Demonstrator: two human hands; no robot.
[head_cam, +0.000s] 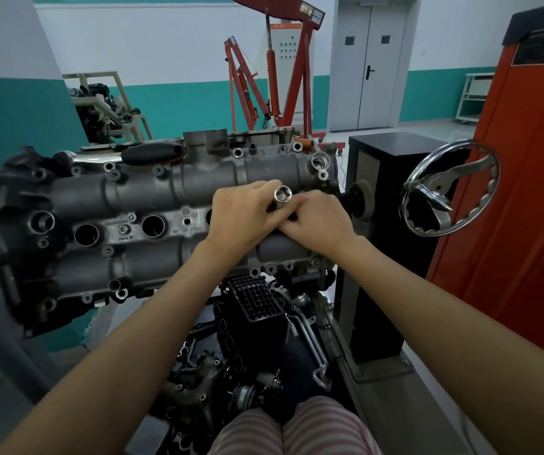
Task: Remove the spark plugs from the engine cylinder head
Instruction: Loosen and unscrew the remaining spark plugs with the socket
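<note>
We find both hands at the head's (152, 198) rightmost well, left hand (241, 213) gripping the steel socket (283, 194), right hand (316, 218) pinching beneath it; plugs unseen; we judge the socket rigid, slick, best held mid-barrel.

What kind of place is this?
Probably an automotive training workshop: an engine cylinder head sits on a rotating stand with a handwheel, and red engine hoists stand behind.
</note>
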